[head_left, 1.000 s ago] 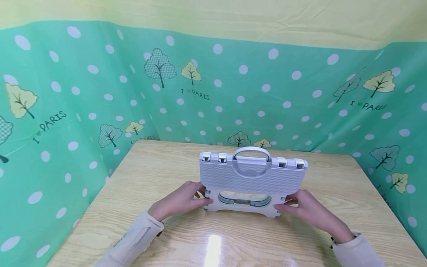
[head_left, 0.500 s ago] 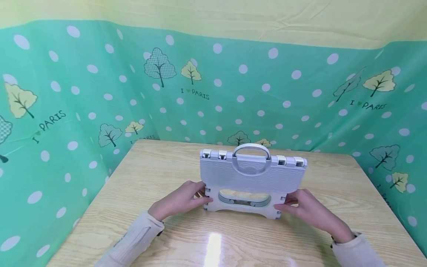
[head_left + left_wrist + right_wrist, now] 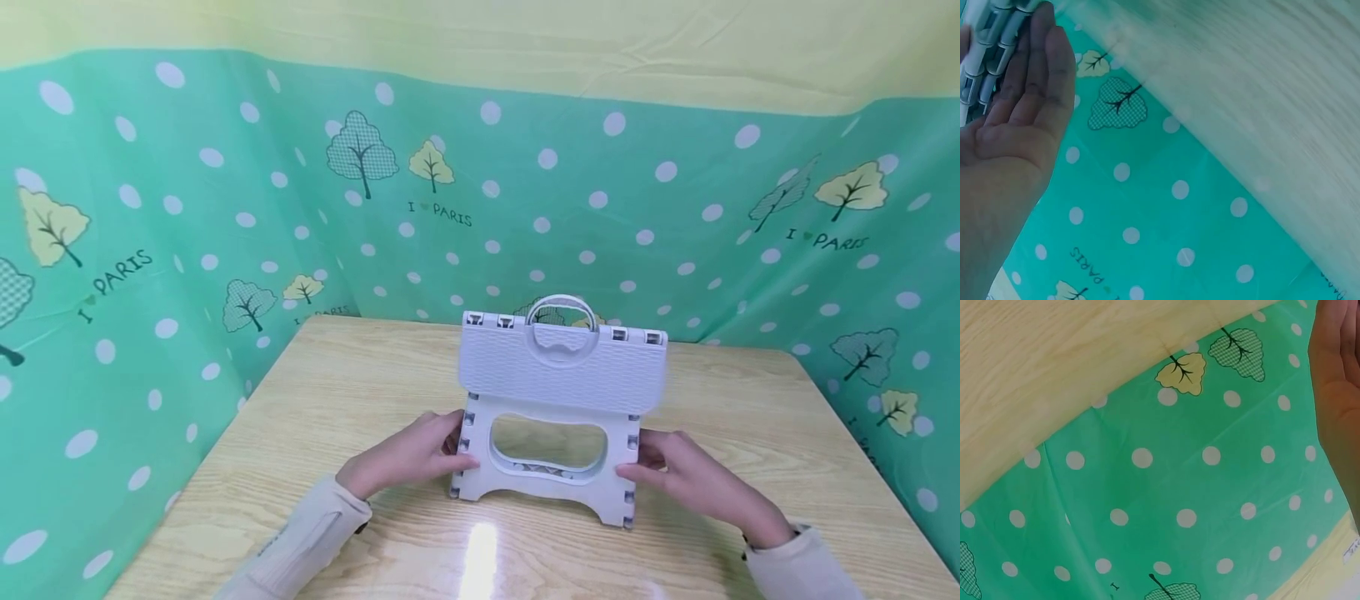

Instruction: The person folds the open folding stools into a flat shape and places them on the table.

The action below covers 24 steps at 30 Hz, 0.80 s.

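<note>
A pale grey plastic folding stool (image 3: 562, 371) stands on its edge on the table, its loop handle (image 3: 562, 308) pointing up. The textured top panel overhangs a lower leg panel (image 3: 546, 492) with an oval cutout. My left hand (image 3: 412, 458) grips the left side of that leg panel, thumb on the front face. At the opposite side my right hand (image 3: 686, 479) pinches it the same way, fingers mostly hidden behind. The left wrist view has the stool's hinged edge (image 3: 985, 53) against my left fingers. In the right wrist view only part of my right hand (image 3: 1338, 387) shows.
The wooden table (image 3: 345, 367) extends around the stool. A green dotted curtain (image 3: 450, 250) printed with trees surrounds its back and sides. Light glares off the tabletop in front of the stool.
The stool's top panel and handle have risen and moved back. Its leg panel has come down toward me, showing more of the cutout. Both hands stay nearly in place on its sides.
</note>
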### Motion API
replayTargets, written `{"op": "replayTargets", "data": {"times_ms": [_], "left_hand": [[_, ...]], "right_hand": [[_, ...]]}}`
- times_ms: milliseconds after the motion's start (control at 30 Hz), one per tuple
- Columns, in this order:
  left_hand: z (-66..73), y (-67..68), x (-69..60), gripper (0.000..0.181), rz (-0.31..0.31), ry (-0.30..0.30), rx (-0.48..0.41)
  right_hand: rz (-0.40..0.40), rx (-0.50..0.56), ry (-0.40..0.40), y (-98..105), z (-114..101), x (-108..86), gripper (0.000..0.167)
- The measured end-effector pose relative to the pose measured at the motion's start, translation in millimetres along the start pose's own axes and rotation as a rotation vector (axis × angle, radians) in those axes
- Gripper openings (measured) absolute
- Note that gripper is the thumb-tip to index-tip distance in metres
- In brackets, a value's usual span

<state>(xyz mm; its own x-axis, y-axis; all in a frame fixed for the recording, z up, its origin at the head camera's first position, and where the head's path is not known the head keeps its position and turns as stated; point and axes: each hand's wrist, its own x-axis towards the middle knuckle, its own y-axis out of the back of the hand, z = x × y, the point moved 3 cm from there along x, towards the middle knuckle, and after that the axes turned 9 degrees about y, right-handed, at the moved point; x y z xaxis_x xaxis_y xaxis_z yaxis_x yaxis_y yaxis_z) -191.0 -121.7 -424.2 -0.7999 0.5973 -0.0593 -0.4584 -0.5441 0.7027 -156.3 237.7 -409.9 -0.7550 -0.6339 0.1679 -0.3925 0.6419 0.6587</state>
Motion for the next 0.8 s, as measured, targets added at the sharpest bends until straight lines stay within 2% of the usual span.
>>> {"op": "replayTargets", "data": {"times_ms": [200,467,633,733,800], "left_hand": [[-4.0,-3.9,0.4,0.040,-0.033,0.021,0.017],[-8.2,-5.2,0.9,0.041,-0.079,0.065,-0.008],[-11.4,-10.9,0.6,0.041,-0.134,0.099,0.001],[-13.9,-16.3,-0.7,0.037,-0.161,0.128,0.028],[-14.8,-20.4,-0.7,0.036,-0.171,0.140,0.052]], "right_hand": [[-0.021,0.115,-0.026,-6.5,4.5,-0.6,0.040],[-0.065,0.160,-0.056,-9.8,7.1,-0.4,0.043],[-0.141,0.228,-0.104,-12.2,13.8,-2.3,0.041],[-0.205,0.312,-0.147,-16.3,18.6,-5.3,0.042],[-0.242,0.325,-0.160,-18.4,21.0,-7.3,0.040]]}}
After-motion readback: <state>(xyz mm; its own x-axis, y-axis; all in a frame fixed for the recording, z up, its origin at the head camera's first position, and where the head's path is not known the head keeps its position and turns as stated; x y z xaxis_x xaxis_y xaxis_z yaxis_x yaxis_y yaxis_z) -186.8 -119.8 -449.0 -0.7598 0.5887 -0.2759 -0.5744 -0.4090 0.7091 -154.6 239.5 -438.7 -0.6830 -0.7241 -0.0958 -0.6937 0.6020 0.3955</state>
